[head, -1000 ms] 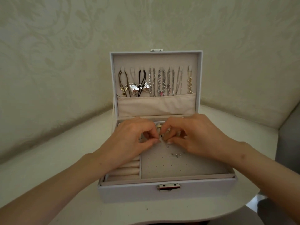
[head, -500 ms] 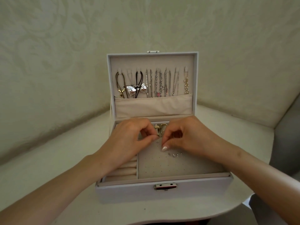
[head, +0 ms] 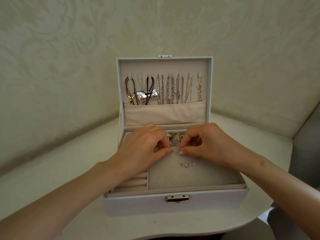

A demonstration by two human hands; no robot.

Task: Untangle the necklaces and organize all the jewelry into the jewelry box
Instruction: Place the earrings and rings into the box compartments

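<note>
Pinching a tiny stud [head: 175, 151] between the curled fingers [head: 168, 150] of my left hand [head: 147, 146] and my right hand [head: 207, 144], I hold it at the far edge of the perforated earring pad [head: 173, 178], where a few loose studs [head: 187, 165] lie near my right hand. Gold rings [head: 175, 135] stand just behind my fingertips, and ring rolls [head: 136, 181] fill the slot left of the pad. All this sits in the open jewelry box [head: 173, 204] on the pale surface [head: 52, 170], its raised lid hung with necklaces [head: 170, 89] side by side above a fabric pocket [head: 164, 113].
</note>
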